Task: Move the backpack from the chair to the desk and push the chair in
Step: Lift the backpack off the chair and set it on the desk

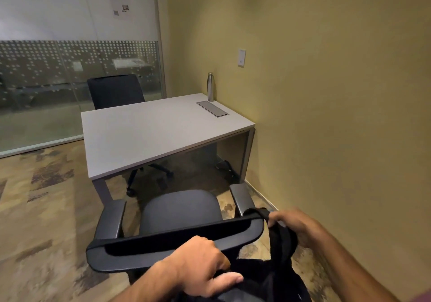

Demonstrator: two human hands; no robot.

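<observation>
Both hands gripped the black backpack (268,276) behind the chair (177,238): left hand (200,264) clenched on its top, right hand (291,226) apparently closed around 1 strap; desk (149,133) ahead.

The backpack (268,276) is black, and the office chair (182,210) has a dark grey seat with black armrests and back rim. The counter (151,133) is pale grey with a silver-grey inset panel (212,108), and a brushed steel bottle (210,87) stands on it. The wall (326,92) is mustard yellow, the carpet (39,208) mottled tan with purplish-brown patches, and the glass partition (70,68) carries a band of white dots.
</observation>
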